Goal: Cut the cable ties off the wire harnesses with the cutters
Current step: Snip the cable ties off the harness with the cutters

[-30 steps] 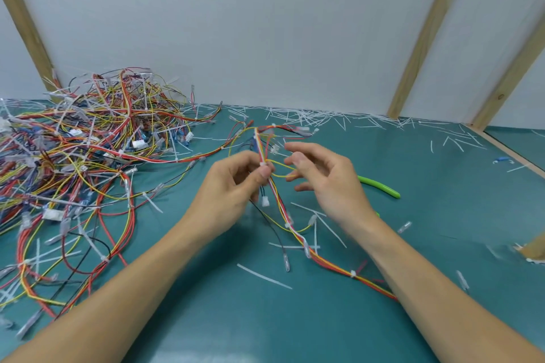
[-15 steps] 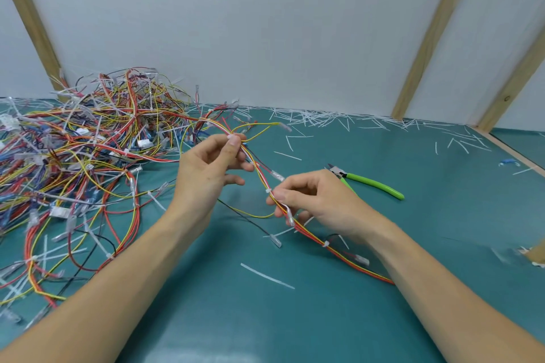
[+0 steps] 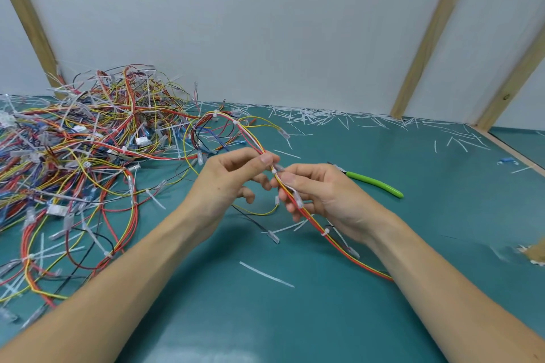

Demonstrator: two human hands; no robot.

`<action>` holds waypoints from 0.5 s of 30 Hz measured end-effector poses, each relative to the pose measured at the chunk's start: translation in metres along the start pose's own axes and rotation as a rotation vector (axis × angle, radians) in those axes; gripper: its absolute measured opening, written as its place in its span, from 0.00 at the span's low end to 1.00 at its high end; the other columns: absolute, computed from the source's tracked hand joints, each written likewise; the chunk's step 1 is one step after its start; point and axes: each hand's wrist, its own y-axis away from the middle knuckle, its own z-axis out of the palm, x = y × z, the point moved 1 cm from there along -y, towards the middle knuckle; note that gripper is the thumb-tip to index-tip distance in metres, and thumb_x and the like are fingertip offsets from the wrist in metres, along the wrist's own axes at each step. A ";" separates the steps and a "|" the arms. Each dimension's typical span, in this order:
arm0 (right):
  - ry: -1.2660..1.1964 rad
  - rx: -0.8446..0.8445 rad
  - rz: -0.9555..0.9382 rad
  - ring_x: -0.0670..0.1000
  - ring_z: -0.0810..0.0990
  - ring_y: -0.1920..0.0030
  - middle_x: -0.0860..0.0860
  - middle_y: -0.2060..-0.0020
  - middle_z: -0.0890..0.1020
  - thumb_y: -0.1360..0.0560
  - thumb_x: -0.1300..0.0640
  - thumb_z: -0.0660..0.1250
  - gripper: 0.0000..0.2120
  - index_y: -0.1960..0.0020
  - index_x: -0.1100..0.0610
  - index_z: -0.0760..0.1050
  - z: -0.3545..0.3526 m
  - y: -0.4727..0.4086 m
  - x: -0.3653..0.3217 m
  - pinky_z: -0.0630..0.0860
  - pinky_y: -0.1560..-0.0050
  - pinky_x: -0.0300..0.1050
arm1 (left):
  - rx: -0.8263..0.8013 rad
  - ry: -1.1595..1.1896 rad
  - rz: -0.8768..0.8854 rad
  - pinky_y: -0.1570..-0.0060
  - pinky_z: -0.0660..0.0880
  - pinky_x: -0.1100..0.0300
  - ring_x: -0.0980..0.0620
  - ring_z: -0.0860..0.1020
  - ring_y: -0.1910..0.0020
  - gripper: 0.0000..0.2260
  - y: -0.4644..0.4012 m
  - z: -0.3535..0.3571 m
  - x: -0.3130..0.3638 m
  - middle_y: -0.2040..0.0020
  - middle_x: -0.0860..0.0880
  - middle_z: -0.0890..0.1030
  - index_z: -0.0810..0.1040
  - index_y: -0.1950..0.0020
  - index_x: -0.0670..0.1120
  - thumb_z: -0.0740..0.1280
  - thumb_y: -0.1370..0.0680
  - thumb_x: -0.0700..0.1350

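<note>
A wire harness (image 3: 333, 240) of red, yellow and orange wires runs from the pile on the left, through both hands, down to the right. My left hand (image 3: 227, 183) pinches it between thumb and forefinger just above a white cable tie (image 3: 274, 171). My right hand (image 3: 321, 191) grips the same harness just below that tie. The green-handled cutters (image 3: 374, 184) lie on the mat behind my right hand, held by no one.
A big tangle of harnesses (image 3: 79, 150) covers the left of the teal mat (image 3: 295, 318). Several cut tie pieces (image 3: 318, 118) litter the back edge by the white wall. One long white strip (image 3: 265, 274) lies between my forearms. Wooden posts (image 3: 424, 35) stand at the right.
My hands have come back together after spreading apart along the harness. The left hand slid down and to the right along the wires, and now sits close to the right hand at one tie.
</note>
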 end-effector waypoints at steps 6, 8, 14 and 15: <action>0.093 0.037 0.016 0.47 0.82 0.60 0.51 0.55 0.87 0.20 0.50 0.69 0.10 0.49 0.53 0.86 -0.002 0.003 -0.003 0.80 0.59 0.39 | 0.170 0.068 -0.004 0.75 0.69 0.65 0.53 0.78 0.72 0.10 -0.002 -0.006 0.004 0.58 0.48 0.84 0.80 0.62 0.50 0.70 0.25 0.55; 0.094 0.003 0.043 0.48 0.83 0.59 0.53 0.54 0.87 0.21 0.51 0.69 0.09 0.49 0.53 0.86 -0.003 0.004 -0.004 0.81 0.58 0.42 | 0.258 0.076 0.008 0.77 0.67 0.65 0.54 0.76 0.74 0.11 -0.004 -0.009 0.006 0.61 0.51 0.83 0.79 0.63 0.49 0.71 0.25 0.54; 0.026 -0.112 0.141 0.50 0.85 0.57 0.54 0.53 0.87 0.21 0.49 0.68 0.10 0.48 0.52 0.86 -0.004 0.006 -0.003 0.83 0.51 0.46 | 0.493 0.130 0.018 0.77 0.65 0.65 0.56 0.69 0.77 0.12 -0.008 -0.020 0.006 0.66 0.55 0.79 0.75 0.61 0.46 0.68 0.19 0.47; 0.014 -0.130 0.139 0.50 0.85 0.57 0.54 0.53 0.86 0.21 0.50 0.68 0.10 0.47 0.52 0.86 -0.004 0.006 -0.003 0.82 0.53 0.46 | 0.499 0.134 0.011 0.77 0.65 0.65 0.57 0.69 0.76 0.12 -0.008 -0.021 0.005 0.66 0.55 0.79 0.75 0.61 0.46 0.68 0.19 0.48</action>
